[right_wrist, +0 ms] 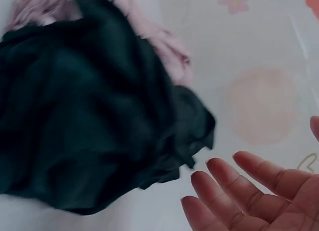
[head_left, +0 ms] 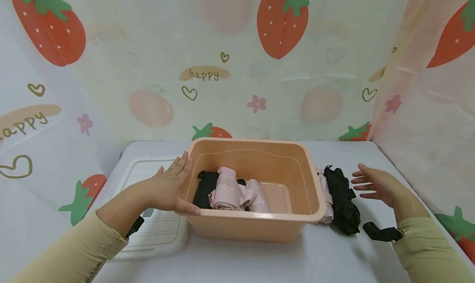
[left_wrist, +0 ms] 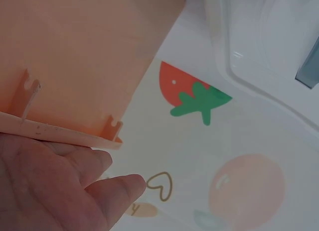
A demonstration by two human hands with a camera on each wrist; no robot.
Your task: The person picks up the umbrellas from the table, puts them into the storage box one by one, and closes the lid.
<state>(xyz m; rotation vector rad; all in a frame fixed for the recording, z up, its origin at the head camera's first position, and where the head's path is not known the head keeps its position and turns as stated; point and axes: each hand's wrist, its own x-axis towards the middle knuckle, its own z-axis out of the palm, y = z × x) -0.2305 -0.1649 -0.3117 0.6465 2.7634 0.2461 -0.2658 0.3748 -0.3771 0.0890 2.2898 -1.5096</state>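
Widely spread, left hand (head_left: 168,190) touching bin (head_left: 245,226), right hand (head_left: 380,185) relaxed

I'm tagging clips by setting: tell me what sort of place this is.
Probably a small, screened-off tabletop workspace. Strawberry-print sheets close in three sides of a white table, on which stands a tub with rolled cloth inside.
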